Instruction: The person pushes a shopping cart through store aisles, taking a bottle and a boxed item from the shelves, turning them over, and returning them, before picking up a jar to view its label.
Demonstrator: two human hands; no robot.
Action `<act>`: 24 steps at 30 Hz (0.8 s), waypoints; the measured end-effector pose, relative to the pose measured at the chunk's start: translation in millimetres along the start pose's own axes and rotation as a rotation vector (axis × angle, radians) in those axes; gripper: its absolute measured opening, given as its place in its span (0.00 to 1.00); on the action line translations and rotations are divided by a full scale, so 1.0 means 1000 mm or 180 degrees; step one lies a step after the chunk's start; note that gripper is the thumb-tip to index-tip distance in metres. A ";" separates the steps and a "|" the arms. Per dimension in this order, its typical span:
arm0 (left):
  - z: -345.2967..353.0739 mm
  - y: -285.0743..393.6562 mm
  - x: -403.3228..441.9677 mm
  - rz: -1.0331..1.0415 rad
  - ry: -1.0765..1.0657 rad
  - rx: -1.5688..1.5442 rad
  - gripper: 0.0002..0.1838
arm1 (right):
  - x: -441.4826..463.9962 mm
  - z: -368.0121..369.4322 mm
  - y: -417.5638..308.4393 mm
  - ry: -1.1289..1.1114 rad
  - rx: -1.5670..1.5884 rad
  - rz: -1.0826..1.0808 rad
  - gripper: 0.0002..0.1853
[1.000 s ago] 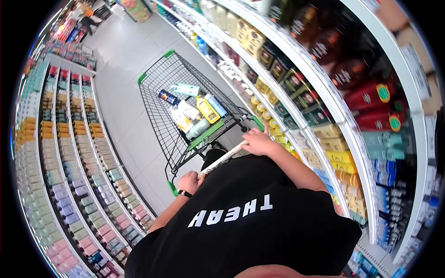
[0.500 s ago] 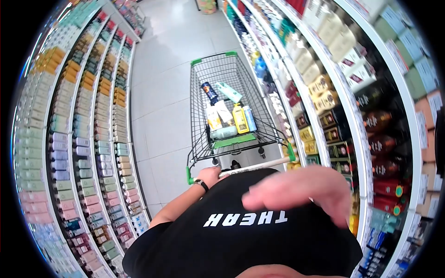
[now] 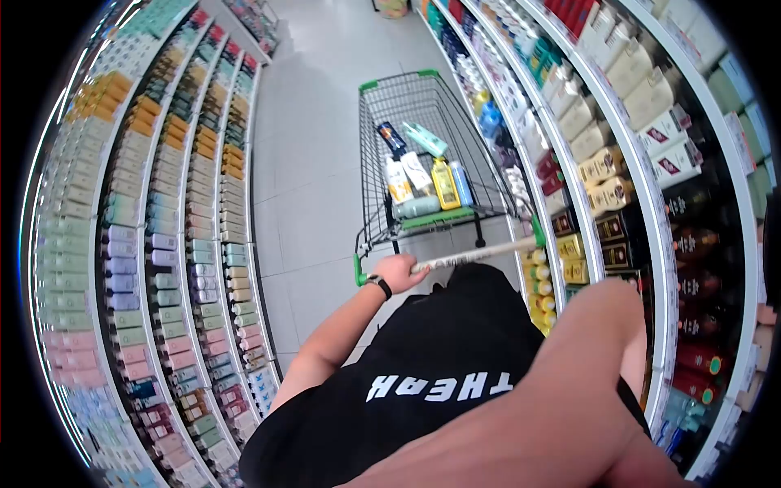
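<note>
Aisle observed from above. The pale handle (image 3: 486, 252) of a wire shopping cart (image 3: 428, 74) is gripped near its left end by the left hand (image 3: 397, 273), its fingers curled around the bar; a dark wristwatch (image 3: 378, 285) is worn on that wrist. The right forearm (image 3: 504, 415) is raised and bent in front of the black T-shirt (image 3: 439, 350), well apart from the handle. The right hand is cut off by the frame, and whether its fingers are spread or pressed together cannot be told. The cart is positioned ahead of the body on grey floor tiles (image 3: 305, 175), just beside the right-hand shelving. Inside it, a dark blue pack (image 3: 390, 138) and a mint-green container (image 3: 425, 140) are seen farthest out; nearer, two white packages (image 3: 416, 172), a yellow pump bottle (image 3: 445, 184) and a light blue bottle (image 3: 461, 185) are grouped, with a grey-green bottle (image 3: 416, 206) laid crosswise near the green panel (image 3: 438, 217). Lilac bottles (image 3: 122, 283) are ranked on the left shelving; dark bottles (image 3: 695, 281) are stocked at right.
</note>
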State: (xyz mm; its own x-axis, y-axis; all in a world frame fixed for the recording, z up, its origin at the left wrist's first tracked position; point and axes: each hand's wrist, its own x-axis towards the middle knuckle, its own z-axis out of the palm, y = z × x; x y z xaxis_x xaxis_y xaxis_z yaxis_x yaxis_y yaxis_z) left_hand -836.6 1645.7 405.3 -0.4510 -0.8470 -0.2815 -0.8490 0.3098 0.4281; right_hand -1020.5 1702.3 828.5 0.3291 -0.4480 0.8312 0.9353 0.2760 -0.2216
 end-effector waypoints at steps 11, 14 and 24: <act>-0.042 -0.010 0.070 0.0068 0.0336 0.0172 0.25 | 0.010 -0.062 0.021 -0.0343 0.0523 -0.0276 0.72; -0.055 -0.037 0.092 0.0121 0.0369 0.0211 0.25 | 0.008 -0.105 -0.007 -0.0392 0.0467 0.0273 0.69; -0.138 -0.092 0.171 -0.0582 -0.0871 0.0279 0.31 | 0.027 -0.270 -0.130 -0.0423 -0.3005 0.1350 0.08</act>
State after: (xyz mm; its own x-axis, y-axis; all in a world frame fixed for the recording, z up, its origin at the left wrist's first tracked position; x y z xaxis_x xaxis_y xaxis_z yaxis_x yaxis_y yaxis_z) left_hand -797.6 1412.7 436.7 -0.3361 -0.7483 -0.5719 -0.9378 0.2095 0.2770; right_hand -1098.1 1424.9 742.6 0.6910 -0.3567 0.6287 0.4865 -0.4138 -0.7694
